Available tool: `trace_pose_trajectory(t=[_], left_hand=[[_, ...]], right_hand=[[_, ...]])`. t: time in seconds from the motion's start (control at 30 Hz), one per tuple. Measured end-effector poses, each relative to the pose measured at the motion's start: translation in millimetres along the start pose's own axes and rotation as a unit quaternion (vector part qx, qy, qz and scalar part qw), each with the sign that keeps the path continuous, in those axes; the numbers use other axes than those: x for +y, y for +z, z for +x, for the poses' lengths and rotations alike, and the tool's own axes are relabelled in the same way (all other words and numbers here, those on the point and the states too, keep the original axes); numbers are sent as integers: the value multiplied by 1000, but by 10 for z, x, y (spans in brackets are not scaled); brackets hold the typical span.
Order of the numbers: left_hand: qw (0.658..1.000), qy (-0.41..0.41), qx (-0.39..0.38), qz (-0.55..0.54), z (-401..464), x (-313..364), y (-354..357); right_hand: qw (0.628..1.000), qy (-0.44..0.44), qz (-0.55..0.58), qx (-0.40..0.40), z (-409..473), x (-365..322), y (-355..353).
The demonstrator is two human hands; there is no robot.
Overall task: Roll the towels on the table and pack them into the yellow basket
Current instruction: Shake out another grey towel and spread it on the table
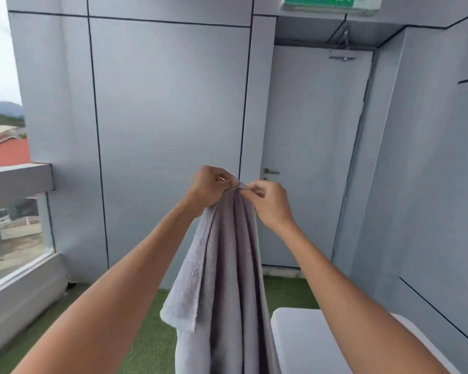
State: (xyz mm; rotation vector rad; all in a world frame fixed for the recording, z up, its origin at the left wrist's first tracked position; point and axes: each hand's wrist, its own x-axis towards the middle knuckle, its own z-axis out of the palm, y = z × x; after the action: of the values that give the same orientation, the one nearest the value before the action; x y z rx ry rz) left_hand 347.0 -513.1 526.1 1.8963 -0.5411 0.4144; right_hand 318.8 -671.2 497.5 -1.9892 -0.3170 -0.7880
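At the top right of the frame, a green illuminated sign [328, 2] with white lettering is cut off by the frame edge; the text cannot be read in full. Below it stands a flat pale grey door [316, 147] with a metal lever handle [270, 171] and a closer arm at its top. The wall to the left consists of smooth pale grey panels [168, 130] divided by thin dark seams. In the centre of the frame, a grey terry-cloth towel [227, 279] hangs vertically in long soft folds, with a fluffy looped pile and one loose corner flap at lower left of the cloth. The left hand [207, 187] is raised with the forearm extended upward; its fingers are curled and pinch the towel's top edge. The right hand [270, 203] meets it just beside, thumb and forefinger pinching the same top edge, remaining fingers bent. A white smooth-surfaced table [303, 344] with a rounded corner occupies the lower right. Green artificial turf [152, 341] covers the floor. A glass balustrade [14, 238] runs along the left edge.
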Motion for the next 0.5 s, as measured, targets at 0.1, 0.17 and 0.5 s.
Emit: trace_pose_trajectory(t=[0.1, 0.17, 0.5], left_hand=[[999, 1, -41, -33, 421, -351, 5], [996, -5, -69, -51, 734, -598, 0], [987, 121, -95, 43, 1972, -1643, 462]], right_hand=[[998, 4, 6, -64, 345, 226, 66], [995, 2, -9, -100, 631, 379, 143], [991, -22, -125, -35, 1936, 1291, 468]])
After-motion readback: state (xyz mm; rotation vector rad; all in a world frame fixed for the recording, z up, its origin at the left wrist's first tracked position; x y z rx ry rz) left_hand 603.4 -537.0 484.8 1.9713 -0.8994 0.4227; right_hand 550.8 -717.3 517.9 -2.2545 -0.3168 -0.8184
